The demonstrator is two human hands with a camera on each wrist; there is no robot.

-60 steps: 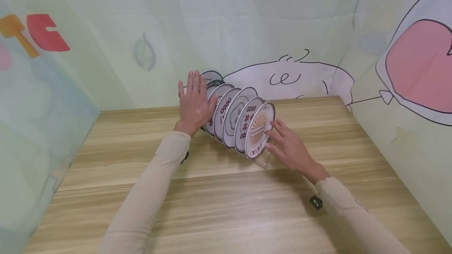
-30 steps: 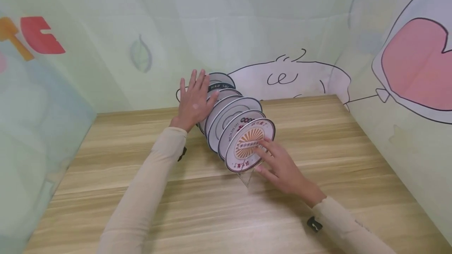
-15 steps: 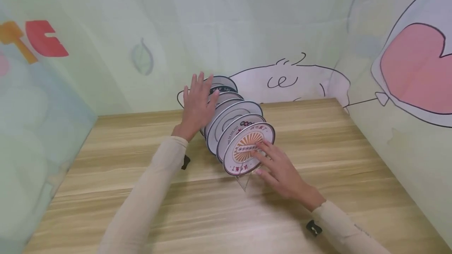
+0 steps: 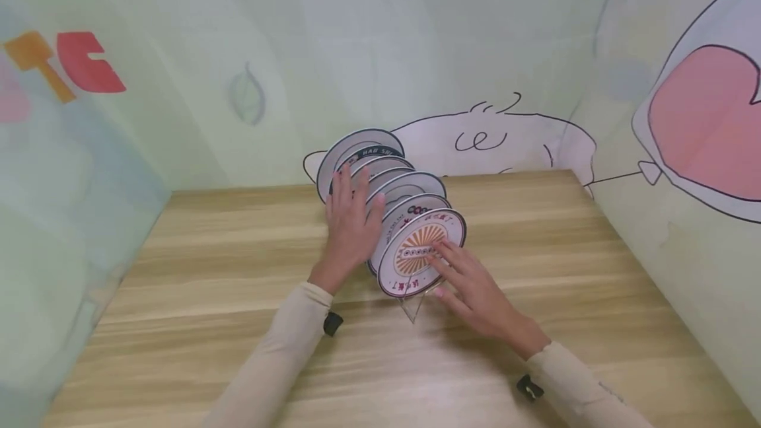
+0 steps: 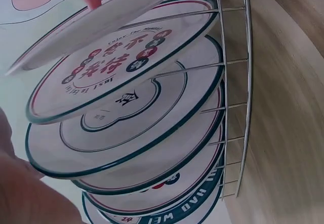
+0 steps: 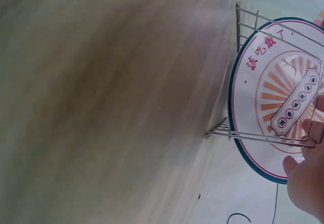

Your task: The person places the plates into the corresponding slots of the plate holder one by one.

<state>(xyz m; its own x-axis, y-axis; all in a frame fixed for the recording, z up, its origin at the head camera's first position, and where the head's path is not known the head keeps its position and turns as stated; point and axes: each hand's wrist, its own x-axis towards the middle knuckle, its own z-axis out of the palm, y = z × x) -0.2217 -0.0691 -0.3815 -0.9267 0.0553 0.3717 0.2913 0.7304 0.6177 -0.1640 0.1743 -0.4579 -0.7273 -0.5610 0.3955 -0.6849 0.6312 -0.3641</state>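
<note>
Several white round plates with dark rims stand on edge, one behind another, in a silver wire dish rack (image 5: 249, 57). The front plate (image 4: 410, 240) has an orange sunburst and red characters. My left hand (image 4: 353, 226) lies along the left edges of the middle plates, fingers extended. In the left wrist view, part of that hand (image 5: 30, 193) shows beside the plates. With loosely bent fingers, my right hand (image 4: 478, 299) touches the front plate's face and the rack's front end. In the right wrist view, its fingertips (image 6: 293, 165) sit by the plate's edge.
The rack stands on a wood-grain table (image 4: 208, 309). Behind it hangs a pale printed cloth (image 4: 309, 71), close to the rearmost plate (image 4: 333, 154). More cloth rises on the left and right sides. Dark clips (image 4: 529, 388) show at both wrists.
The rack with its plates has turned, its front end swinging leftward and nearer. My left hand has slid from the rear plates toward the middle ones. My right hand has followed the front end.
</note>
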